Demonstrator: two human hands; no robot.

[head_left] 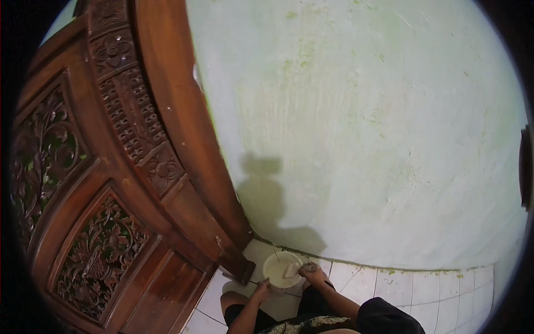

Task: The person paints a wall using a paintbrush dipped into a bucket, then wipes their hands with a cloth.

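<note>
A white bucket (265,270) stands on the floor between my legs, near the corner of wall and doorframe. Pale, whitish paint (276,271) shows inside it. My left hand (262,290) grips the near left side of the bucket's rim. At the right side of the rim, my right hand (312,273) is closed around the handle of a paintbrush (291,270). The brush's pale, wide head hangs inside the bucket; how far it dips into the paint I cannot tell.
A carved wooden partition (117,222) with a thick post rises on the left. Ahead stands a pale green wall (356,139) with patchy paint and my shadow on it. White floor tiles (395,286) carry greenish spots along the wall's foot. A dark object (525,167) shows at the right edge.
</note>
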